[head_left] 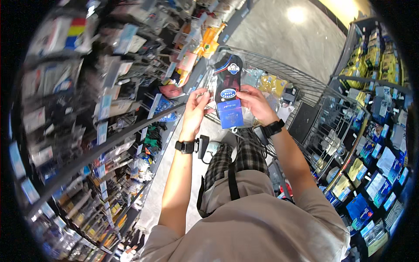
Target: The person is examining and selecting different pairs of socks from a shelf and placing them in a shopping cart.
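Observation:
In front of my body, a clear plastic pack of dark socks with a blue card and a small white hanging hook is held up, its hook end toward me. My left hand pinches the pack's left edge between thumb and fingers. On the other side my right hand grips the right edge, its thumb lying on the front. A black band with a device sits on each wrist. Behind the pack is a wire shopping cart, holding a yellow package and a striped sock pack.
Tall racks of hanging packs line my left side, with a dark rail along them. On my right stands another shelf with blue, white and yellow packages. Grey floor stretches ahead past the cart.

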### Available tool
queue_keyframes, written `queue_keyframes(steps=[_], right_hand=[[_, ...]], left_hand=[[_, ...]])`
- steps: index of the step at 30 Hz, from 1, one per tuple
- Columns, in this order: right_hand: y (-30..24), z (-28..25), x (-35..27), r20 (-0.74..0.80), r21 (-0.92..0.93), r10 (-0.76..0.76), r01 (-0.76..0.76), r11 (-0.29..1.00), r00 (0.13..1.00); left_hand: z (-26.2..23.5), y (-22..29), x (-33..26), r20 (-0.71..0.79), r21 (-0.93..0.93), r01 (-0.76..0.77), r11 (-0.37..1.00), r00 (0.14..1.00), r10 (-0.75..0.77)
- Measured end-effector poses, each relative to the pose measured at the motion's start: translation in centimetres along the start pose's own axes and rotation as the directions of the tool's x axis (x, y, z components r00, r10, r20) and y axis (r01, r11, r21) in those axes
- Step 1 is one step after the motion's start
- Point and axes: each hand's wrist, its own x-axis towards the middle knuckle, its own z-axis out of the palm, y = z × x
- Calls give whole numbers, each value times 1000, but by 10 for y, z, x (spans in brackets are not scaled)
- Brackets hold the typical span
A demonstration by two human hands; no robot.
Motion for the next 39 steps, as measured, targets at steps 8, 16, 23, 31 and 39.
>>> queue_keyframes(steps=[8, 16, 23, 31, 39], right_hand=[[30, 146, -68, 122, 182, -141, 117, 976, 983], [131, 246, -117, 141, -20, -30, 33, 999, 990], [186, 290, -134, 6, -619, -444, 352, 702, 896], [192, 383, -147, 822, -513, -310, 858, -37, 478], [191, 425, -119, 731, -474, 137, 352, 807, 668]], left_hand=[[-88, -8, -170, -42, -232, -94, 968, 995, 86], [-159, -33, -289, -450, -304, -573, 761, 790, 416], [-236, -36, -367, -619, 137, -713, 688, 480, 621], [-280, -2, -420, -479, 444, -512, 735, 558, 678], [-302, 26, -430, -645, 173, -692, 700, 458, 612]])
